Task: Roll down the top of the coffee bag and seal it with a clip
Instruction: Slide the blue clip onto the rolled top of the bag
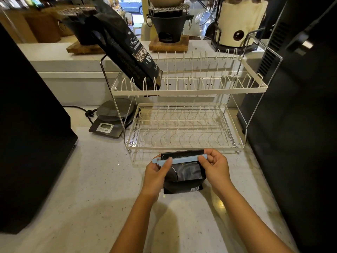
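A small black coffee bag [184, 177] stands on the speckled counter in front of the dish rack, its top folded down. A long light-blue clip [184, 159] lies across the folded top. My left hand [157, 172] holds the clip's left end with thumb and fingers, the fingers also against the bag's left side. My right hand [214, 165] pinches the clip's right end. Whether the clip is fully latched is not visible.
A white two-tier wire dish rack [187, 88] stands just behind the bag, with a large black coffee bag [127, 50] leaning in its upper tier. A digital scale [112, 119] sits at the left behind it. Black appliances flank both sides: left [27, 134], right [300, 115].
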